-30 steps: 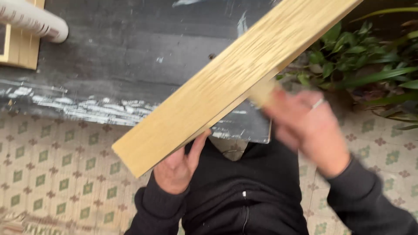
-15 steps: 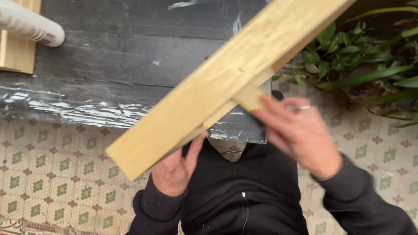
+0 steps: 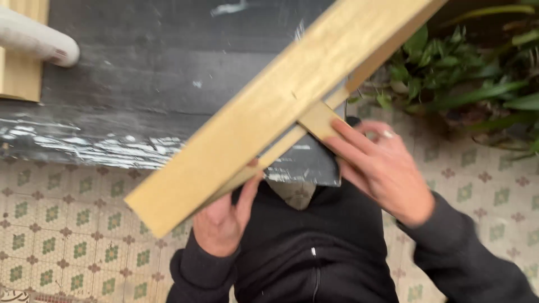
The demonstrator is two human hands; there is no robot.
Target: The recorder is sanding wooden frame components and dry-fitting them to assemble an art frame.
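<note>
Head view shows a white tube [image 3: 36, 42] lying far left of the pale plank [image 3: 281, 112], which slants up across a dark worktop [image 3: 140, 84]. Under the plank's low end, the left hand [image 3: 222, 221] grips it, thumb against its edge; right of the plank's middle, the right hand [image 3: 387, 168] presses spread fingers on a small wood block [image 3: 319, 119] below it. Block and plank meet, but no fastening shows, so joining looks unfinished; plants [image 3: 466, 78] lie right of the plank.

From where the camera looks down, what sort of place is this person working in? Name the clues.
Probably a patio or courtyard used as a makeshift woodworking spot: patterned floor tiles, leafy green plants, and a paint-marked dark worktable.
</note>
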